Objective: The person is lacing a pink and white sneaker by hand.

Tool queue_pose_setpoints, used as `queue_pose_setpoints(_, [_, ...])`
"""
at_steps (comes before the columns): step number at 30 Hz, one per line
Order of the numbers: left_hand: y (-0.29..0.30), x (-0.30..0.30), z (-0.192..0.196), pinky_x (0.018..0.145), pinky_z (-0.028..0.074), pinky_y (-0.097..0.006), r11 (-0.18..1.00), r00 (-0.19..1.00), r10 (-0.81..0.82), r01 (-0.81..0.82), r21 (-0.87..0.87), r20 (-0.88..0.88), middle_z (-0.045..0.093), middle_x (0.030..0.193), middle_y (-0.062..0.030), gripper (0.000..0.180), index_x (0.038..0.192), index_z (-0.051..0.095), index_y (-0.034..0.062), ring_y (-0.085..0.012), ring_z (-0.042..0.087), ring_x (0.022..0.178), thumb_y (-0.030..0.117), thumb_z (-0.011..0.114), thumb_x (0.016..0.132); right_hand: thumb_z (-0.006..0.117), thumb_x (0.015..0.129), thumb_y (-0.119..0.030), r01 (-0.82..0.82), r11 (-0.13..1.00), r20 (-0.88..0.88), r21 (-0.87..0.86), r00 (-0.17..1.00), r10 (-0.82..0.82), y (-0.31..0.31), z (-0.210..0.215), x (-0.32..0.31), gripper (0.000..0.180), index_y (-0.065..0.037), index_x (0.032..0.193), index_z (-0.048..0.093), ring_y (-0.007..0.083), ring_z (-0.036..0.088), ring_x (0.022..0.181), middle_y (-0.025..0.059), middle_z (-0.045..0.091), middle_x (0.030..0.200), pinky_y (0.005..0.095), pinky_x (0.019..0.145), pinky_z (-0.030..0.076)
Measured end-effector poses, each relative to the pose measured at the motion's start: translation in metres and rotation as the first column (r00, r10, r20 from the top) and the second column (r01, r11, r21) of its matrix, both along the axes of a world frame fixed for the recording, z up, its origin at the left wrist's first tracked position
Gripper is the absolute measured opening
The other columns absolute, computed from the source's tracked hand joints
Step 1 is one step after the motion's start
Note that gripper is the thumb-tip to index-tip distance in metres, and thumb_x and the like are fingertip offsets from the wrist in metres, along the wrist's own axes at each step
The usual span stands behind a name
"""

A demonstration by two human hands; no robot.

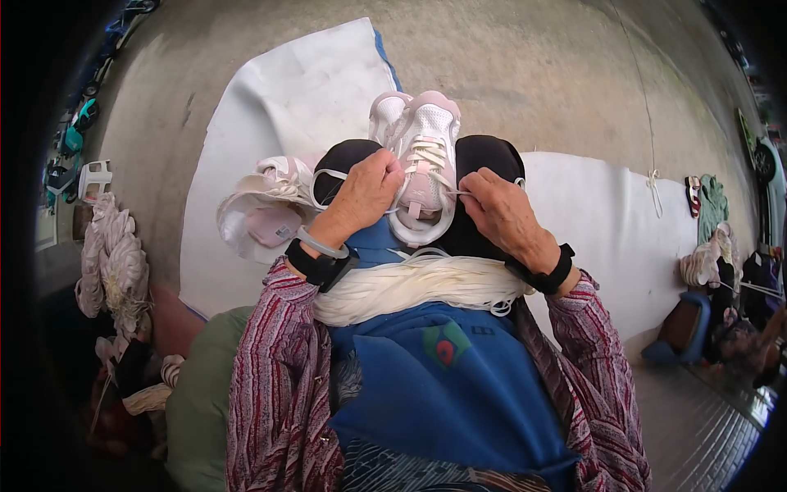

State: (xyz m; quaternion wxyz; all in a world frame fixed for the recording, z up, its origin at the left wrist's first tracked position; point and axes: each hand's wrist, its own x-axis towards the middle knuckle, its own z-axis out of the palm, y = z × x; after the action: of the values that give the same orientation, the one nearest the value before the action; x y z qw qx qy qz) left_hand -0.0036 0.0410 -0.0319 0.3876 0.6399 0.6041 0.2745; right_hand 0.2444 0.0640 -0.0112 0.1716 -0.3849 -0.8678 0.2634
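Note:
A white and pink sneaker (427,152) rests between my knees, its toe pointing away and its heel opening toward me. Cream laces cross its upper part. My left hand (366,190) is closed at the shoe's left side, with a lace running out of its fingers. On the other side, my right hand (502,215) pinches a lace pulled out from the eyelets. Behind this shoe, a second sneaker (384,115) shows in part. A thick bundle of cream shoelaces (422,289) lies across my lap on a blue apron (443,377).
More white and pink shoes (261,215) sit to the left on a white sheet (287,90) spread over the concrete floor. Bunched shoes (115,258) stand at far left beside a white stool (95,179). A blue chair (680,328) stands at right, near more shoes (703,266).

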Motion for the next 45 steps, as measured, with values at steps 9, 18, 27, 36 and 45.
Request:
queue_pose_setpoints(9, [0.003,-0.017,0.015,0.067,0.043,-0.041,0.979,0.974,-0.144,0.166,0.121,-0.173,0.054,0.079,-0.019,0.013,0.09,0.051,-0.0013,-0.0358,0.052,0.072,0.011,0.054,0.091,0.06,0.085,-0.009,0.023,0.999,0.106,0.047,0.994,-0.028,0.004,0.0,0.006,0.005,-0.005,0.088,0.058,0.0342,0.061,0.07,0.012,0.054,0.084,0.0431,0.059,0.05])
queue_pose_setpoints(18, [0.002,-0.011,0.018,0.071,0.047,-0.036,0.972,0.998,-0.048,0.056,0.228,-0.041,0.058,0.086,-0.0117,0.016,0.095,0.056,-0.0003,-0.0261,0.058,0.077,0.009,0.064,0.085,0.063,0.084,-0.013,0.085,0.991,-0.041,-0.104,0.995,-0.09,0.007,0.007,0.002,0.01,-0.004,0.088,0.065,0.0325,0.061,0.074,0.0122,0.058,0.082,0.041,0.065,0.05])
queue_pose_setpoints(27, [0.003,0.015,0.013,0.06,0.047,-0.04,0.973,0.974,0.036,0.016,0.228,-0.226,0.054,0.079,-0.013,0.012,0.084,0.052,0.0031,-0.0329,0.057,0.067,0.008,0.062,0.08,0.065,0.082,-0.02,0.106,0.994,0.018,0.032,0.994,-0.107,0.003,-0.002,-0.041,0.017,-0.008,0.092,0.06,0.0358,0.062,0.068,0.0133,0.059,0.084,0.0444,0.06,0.05])
queue_pose_setpoints(36, [0.0,0.01,0.008,0.055,0.05,-0.04,0.864,0.91,0.079,0.142,0.484,-0.408,0.055,0.081,-0.0084,0.014,0.091,0.058,0.0096,-0.0317,0.061,0.065,0.004,0.059,0.078,0.06,0.081,-0.01,0.162,0.987,-0.063,0.008,0.985,-0.161,0.011,-0.011,-0.026,0.017,-0.007,0.098,0.057,0.0355,0.062,0.072,0.0143,0.057,0.087,0.044,0.063,0.051])
queue_pose_setpoints(45, [-0.006,0.018,0.012,0.049,0.052,-0.038,0.882,0.81,0.078,0.216,0.419,-0.581,0.055,0.088,-0.0085,0.019,0.1,0.063,0.0122,-0.0285,0.065,0.061,0.007,0.058,0.083,0.061,0.082,-0.008,0.133,0.987,0.07,0.092,0.988,-0.14,0.001,-0.003,-0.035,0.021,-0.01,0.104,0.06,0.0318,0.062,0.068,0.012,0.055,0.086,0.0412,0.058,0.051])
